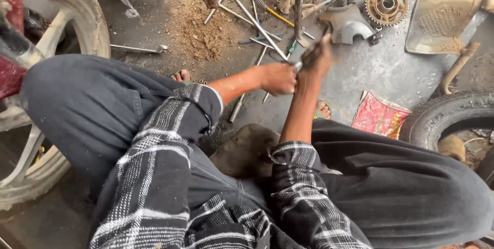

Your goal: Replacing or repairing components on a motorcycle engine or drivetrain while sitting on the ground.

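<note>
I squat on a grimy concrete floor, knees spread, in dark trousers and plaid sleeves. My left hand [278,78] is clenched around a thin metal tool [297,65] whose tip pokes out toward the right. My right hand [318,56] sits just above and to the right of it, closed on a small dark greasy part [312,53] that is blurred. The tool tip meets that part between the two hands. My sandalled toes [323,109] show below the hands.
A motorcycle wheel [77,20] stands at left and a tyre [446,116] at right. Loose rods and hand tools [256,21], a sprocket [386,4], a grey metal bracket [348,24], a dented metal cover [440,22], a red packet [380,117] and a dirt pile [199,29] lie ahead.
</note>
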